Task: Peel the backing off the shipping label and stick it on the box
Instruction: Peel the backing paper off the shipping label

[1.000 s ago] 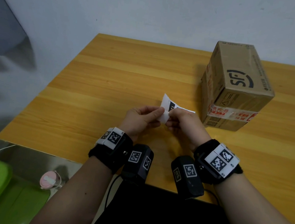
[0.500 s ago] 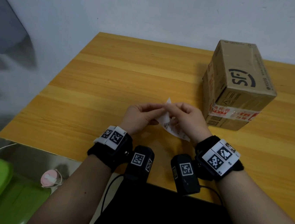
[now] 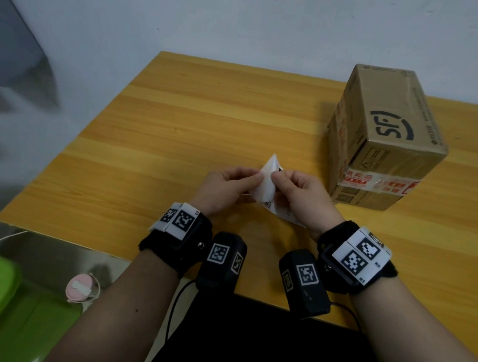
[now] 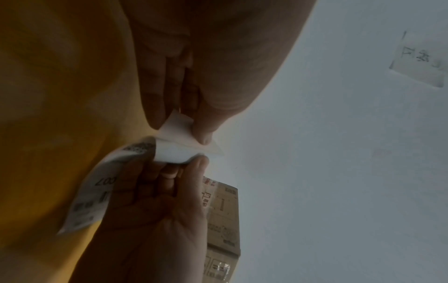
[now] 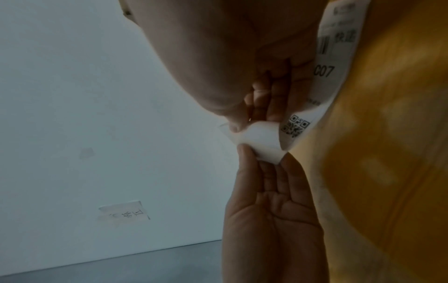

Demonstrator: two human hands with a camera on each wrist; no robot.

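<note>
The white paper shipping label (image 3: 270, 206), printed in black with a square code and the characters C07, is held in the air just above the near middle of the yellow wooden table (image 3: 208, 123), between both hands. Its plain white backing (image 3: 269, 181) has curled away at the far corner and stands up in a small peak. The left hand (image 3: 228, 188) pinches that loose backing flap between thumb and forefinger; the right hand (image 3: 304, 200) pinches the printed sheet just beside it, the other fingers curled behind the paper. The label's long axis runs from the peeled corner at about 11 o'clock down towards the right wrist at about 5 o'clock, and the wrist views show the printed face turned down towards the tabletop and the right palm. To do this step well, I judge the two pinches should stay close to the split line and draw apart slowly, low and along the long axis, so the thin sheet neither tears nor folds onto its own adhesive. The brown cardboard box (image 3: 385, 138) with the black SF logo and red-printed tape stands at about 2 o'clock from the hands, well apart, with no fresh label visible on its top.
</note>
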